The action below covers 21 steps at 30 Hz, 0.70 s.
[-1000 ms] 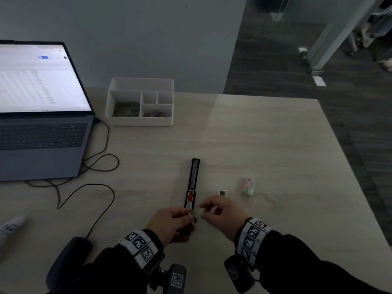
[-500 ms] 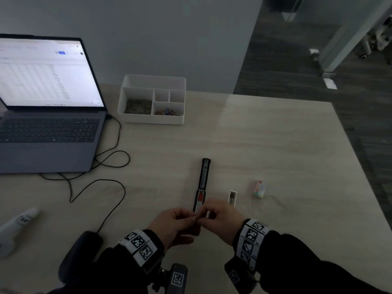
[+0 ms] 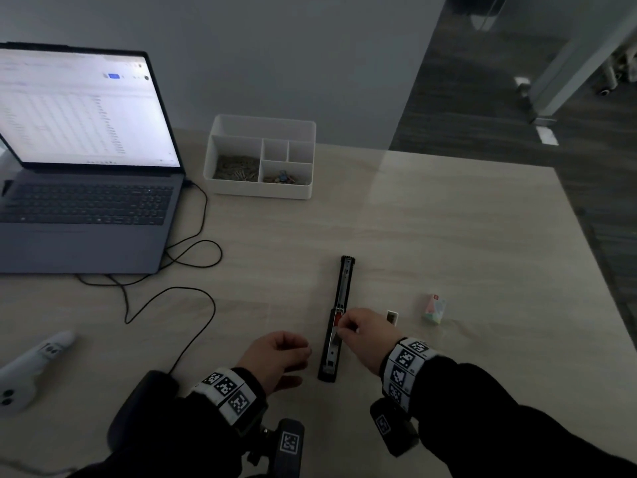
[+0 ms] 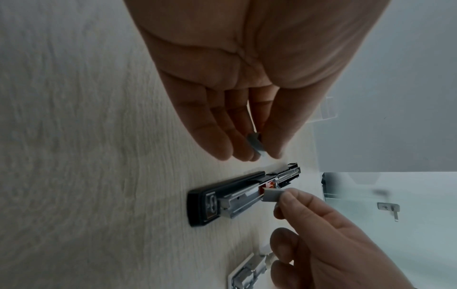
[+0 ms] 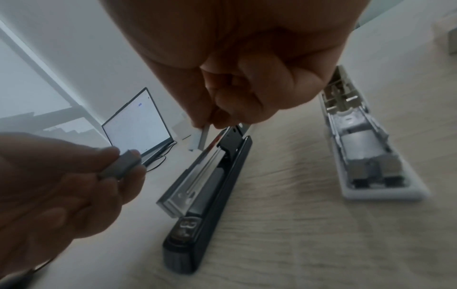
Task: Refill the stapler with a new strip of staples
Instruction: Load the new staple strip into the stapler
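One stapler (image 3: pixel 337 319) lies lengthwise, front nearest.

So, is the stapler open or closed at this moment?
Open. The stapler lies unfolded flat on the table, its metal staple channel exposed.

Head view is dim & underexposed; brightest thing is the laptop screen (image 3: pixel 86 108), blown out w/ text unreadable, plus a pale sheen on the table (image 3: pixel 431 236) toward the far edge. Both wrist views are brighter but washed-out grey, w/ strong wide-angle stretch at the edges. Left hand (image 5: pixel 56 176) is soft & out of focus close to the right wrist lens, wood grain smeared w/ motion blur.
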{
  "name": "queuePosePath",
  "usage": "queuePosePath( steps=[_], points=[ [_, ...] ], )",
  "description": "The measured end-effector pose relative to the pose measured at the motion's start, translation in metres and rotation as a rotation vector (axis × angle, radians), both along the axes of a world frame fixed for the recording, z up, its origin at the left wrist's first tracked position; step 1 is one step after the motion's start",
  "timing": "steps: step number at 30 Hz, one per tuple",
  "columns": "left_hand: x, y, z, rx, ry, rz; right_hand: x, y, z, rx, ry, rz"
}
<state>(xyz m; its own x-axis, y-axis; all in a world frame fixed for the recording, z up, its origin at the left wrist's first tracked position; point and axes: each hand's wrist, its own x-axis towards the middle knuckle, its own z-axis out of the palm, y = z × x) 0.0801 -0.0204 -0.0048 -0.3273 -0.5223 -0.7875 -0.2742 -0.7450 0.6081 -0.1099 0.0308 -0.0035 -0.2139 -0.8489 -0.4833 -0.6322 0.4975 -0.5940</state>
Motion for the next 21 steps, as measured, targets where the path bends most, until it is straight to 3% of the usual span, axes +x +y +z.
queuePosePath(
  steps=[16, 18, 21],
  points=[
    [0.002, 0.000, 0.000, -0.078, -0.073, -0.057, 0.009, 0.000, 0.007, 0.079, 0.136, 0.146],
    [0.001, 0.001, 0.000, -0.085, -0.061, -0.046, 0.010, 0.003, 0.007, 0.084, 0.085, 0.097],
    [-0.004, 0.002, 0.000, -0.092, -0.036, -0.016, 0.012, 0.005, 0.011, 0.031, -0.100, -0.124]
  ],
)
